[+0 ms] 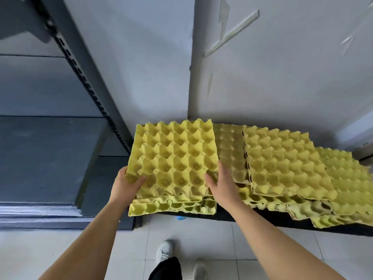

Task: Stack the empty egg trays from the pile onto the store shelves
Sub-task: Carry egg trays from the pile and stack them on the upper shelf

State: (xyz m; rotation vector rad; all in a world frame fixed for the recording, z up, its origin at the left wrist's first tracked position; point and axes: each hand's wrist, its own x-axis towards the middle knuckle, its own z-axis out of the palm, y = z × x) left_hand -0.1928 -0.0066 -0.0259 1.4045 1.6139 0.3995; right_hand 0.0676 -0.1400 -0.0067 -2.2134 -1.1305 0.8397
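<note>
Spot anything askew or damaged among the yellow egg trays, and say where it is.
Beside the held tray, the trays on the right lie fanned and crooked, overlapping unevenly. One lower cup looks darkly stained or torn.

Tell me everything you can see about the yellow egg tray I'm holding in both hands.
The egg tray is bright yellow, apparently moulded paper pulp, squarish, with rows of empty cups and pointed peaks between them, open side up. The left hand grips its near left corner, thumb on top; the right hand grips its near right edge. It sits over another yellow tray whose near edge sticks out beneath; whether they touch is unclear. The other trays lie to its right.
</note>
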